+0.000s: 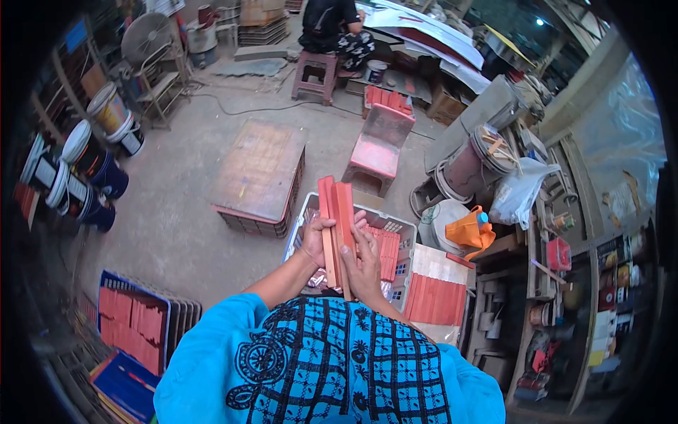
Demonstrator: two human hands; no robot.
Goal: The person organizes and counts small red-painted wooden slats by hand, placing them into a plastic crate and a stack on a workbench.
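A bundle of flat red strips (pixel 337 212) stands on end between my palms, over a white plastic crate (pixel 406 230). My left hand (pixel 315 240) presses its left side and my right hand (pixel 364 265) presses its right side. More red strips (pixel 387 253) lie inside the crate. Below the hands my blue patterned shirt fills the view.
A low red-topped table (pixel 258 177) and a red chair (pixel 378 148) stand ahead. A stack of red strips (pixel 436 297) lies to the right of the crate, another tray of them (pixel 131 325) at the left. A person (pixel 333 28) sits on a stool far off. Paint buckets (pixel 106 177) line the left.
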